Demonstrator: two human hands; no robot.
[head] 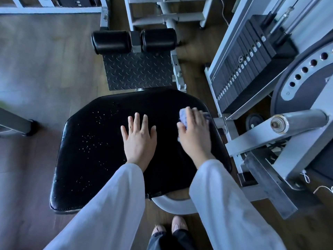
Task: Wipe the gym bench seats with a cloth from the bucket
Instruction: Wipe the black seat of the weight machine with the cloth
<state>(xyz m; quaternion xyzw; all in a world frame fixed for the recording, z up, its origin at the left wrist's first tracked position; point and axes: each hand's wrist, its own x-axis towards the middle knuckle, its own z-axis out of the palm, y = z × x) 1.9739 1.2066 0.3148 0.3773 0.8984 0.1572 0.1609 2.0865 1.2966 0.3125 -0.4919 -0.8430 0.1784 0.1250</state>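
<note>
On the black padded seat (100,150) in the middle of the view, two hands rest side by side, a little apart. The left hand (138,139) lies flat with its fingers spread, holding nothing, near the centre of the seat. The right hand (195,134) presses down on one pale bluish cloth (184,115), which bunches out past the fingers close to the seat's far right edge; the hand is blurred. Small water drops dot the seat's left half. Beyond the seat lie one textured metal footplate (137,71) and two black roller pads (134,41) side by side. To the right stands one stack of weight plates (241,69) in a grey frame. Two white sleeves (115,201) cover the forearms, and two shoes (169,227) show on the wooden floor (45,69) below.
</note>
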